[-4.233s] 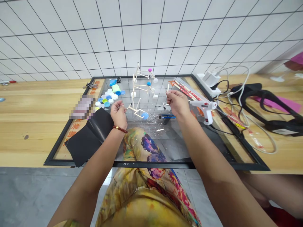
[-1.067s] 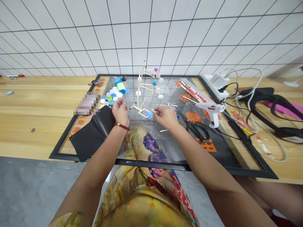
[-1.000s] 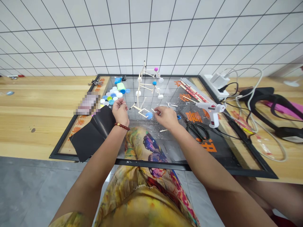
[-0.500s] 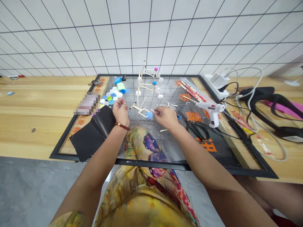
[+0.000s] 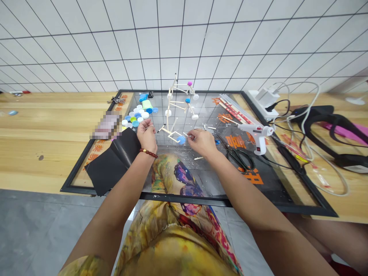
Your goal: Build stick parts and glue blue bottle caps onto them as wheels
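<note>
A small frame of pale thin sticks [image 5: 166, 131] rests on the glass between my hands, with a round blue bottle cap [image 5: 180, 140] at its near right corner. My right hand [image 5: 201, 142] is just right of that cap, thumb and fingertips pinched on a short white stick [image 5: 185, 134]. Whether this stick touches the cap I cannot tell. My left hand [image 5: 147, 136] is to the left of the frame with its fingers curled together; what they hold, if anything, is hidden. Two similar stick builds with white caps [image 5: 168, 113] stand farther back.
Loose bottle caps [image 5: 135, 124] lie beyond my left hand, near a black sheet [image 5: 112, 165]. On the right are scissors [image 5: 240, 158], a white glue gun [image 5: 255, 134], glue sticks [image 5: 235, 108], a power strip [image 5: 263, 103] with cables, and a black headset strap [image 5: 330, 130].
</note>
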Tool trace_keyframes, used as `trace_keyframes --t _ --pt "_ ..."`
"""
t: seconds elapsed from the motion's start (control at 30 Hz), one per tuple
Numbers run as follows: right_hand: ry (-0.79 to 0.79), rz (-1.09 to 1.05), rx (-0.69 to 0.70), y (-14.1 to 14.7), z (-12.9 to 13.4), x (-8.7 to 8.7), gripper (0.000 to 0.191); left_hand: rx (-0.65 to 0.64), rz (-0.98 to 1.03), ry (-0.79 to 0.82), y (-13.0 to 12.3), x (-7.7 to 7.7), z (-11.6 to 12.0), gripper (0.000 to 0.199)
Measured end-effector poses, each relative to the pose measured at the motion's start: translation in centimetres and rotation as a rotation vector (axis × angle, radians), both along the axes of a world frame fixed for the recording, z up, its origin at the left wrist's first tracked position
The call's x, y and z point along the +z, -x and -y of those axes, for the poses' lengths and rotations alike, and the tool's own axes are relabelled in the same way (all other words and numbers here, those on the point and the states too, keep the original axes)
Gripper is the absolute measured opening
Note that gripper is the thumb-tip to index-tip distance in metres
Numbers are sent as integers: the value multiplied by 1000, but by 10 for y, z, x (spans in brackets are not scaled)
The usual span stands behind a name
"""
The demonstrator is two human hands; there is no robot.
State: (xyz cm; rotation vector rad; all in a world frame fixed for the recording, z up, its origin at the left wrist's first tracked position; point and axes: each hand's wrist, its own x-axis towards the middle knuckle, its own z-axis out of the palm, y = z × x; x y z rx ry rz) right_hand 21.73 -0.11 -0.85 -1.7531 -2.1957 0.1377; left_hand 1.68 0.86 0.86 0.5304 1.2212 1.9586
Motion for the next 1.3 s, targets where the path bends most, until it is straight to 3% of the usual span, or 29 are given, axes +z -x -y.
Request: trace_keyframes --t 1.3 --pt "21 48 7 1 3 5 30 -9 10 1 -1 2 2 27"
